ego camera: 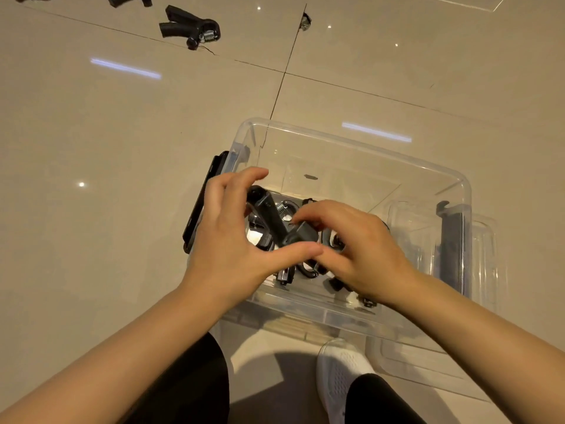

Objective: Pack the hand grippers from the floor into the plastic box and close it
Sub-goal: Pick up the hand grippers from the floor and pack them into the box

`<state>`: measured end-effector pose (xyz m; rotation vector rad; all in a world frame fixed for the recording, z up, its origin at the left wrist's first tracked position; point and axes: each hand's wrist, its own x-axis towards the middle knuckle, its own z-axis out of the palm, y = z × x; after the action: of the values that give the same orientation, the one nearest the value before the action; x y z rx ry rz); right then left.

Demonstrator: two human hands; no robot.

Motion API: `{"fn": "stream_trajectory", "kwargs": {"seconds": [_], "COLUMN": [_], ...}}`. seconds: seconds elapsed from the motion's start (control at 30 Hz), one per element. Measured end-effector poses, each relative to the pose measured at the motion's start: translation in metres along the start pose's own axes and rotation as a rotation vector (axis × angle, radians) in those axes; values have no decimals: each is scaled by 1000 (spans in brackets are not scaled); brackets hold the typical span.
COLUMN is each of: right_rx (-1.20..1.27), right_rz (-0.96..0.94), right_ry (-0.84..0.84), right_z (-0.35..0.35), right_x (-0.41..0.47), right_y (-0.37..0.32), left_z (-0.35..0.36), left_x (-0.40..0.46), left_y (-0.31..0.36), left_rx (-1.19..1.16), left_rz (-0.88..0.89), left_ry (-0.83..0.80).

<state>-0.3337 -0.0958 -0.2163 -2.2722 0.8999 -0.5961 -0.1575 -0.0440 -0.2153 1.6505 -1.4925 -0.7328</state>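
Observation:
The clear plastic box stands open on the tiled floor in front of me. Several black hand grippers with metal springs lie in its near left part. One hand gripper lies on top of the pile. My left hand arches over it with curved fingers spread, the thumb stretched along its lower end. My right hand comes from the right, its curled fingertips and thumb pinching this gripper's handle end. Another hand gripper lies on the floor far ahead to the left, and parts of two more show at the top edge.
The clear lid lies against the box's right and near side. Black latches sit on the box's left and right ends. My white shoe and black trouser leg are just below the box.

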Motion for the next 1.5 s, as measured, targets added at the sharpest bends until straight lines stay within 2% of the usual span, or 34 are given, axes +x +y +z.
{"fn": "stream_trajectory", "kwargs": {"seconds": [0.13,0.23,0.4,0.5,0.57,0.67,0.73,0.8,0.87,1.17,1.5], "right_rx": [375,474,515,454,182,-222,-344,-514,-655,-855,-619], "right_rz": [577,888,977,1048,1000,753,579,445,401,371,435], "right_ry": [102,110,-85,-78,-83,-150,-312,-570,-701,-609,-610], "right_z": [-15,-20,-11,4,13,16,19,26,30,28,26], "right_x": [5,8,16,21,21,13,4,-2,-3,-3,-1], "right_y": [30,59,78,87,91,89,84,83,87,94,94], "left_z": [-15,-15,-14,-14,-14,-14,-14,-14,-14,-14,-13], "left_x": [0,-6,-7,-8,-8,-8,-7,-7,-8,-8,-8], "left_y": [-21,-36,-38,-38,-39,-40,-41,-41,-41,-43,-43], "left_rx": [358,543,559,546,547,537,528,530,536,527,534], "left_rz": [136,146,155,164,173,189,205,215,216,224,221], "left_ry": [-75,-136,-166,-165,-159,-151,-148,-143,-140,-115,-104]}}
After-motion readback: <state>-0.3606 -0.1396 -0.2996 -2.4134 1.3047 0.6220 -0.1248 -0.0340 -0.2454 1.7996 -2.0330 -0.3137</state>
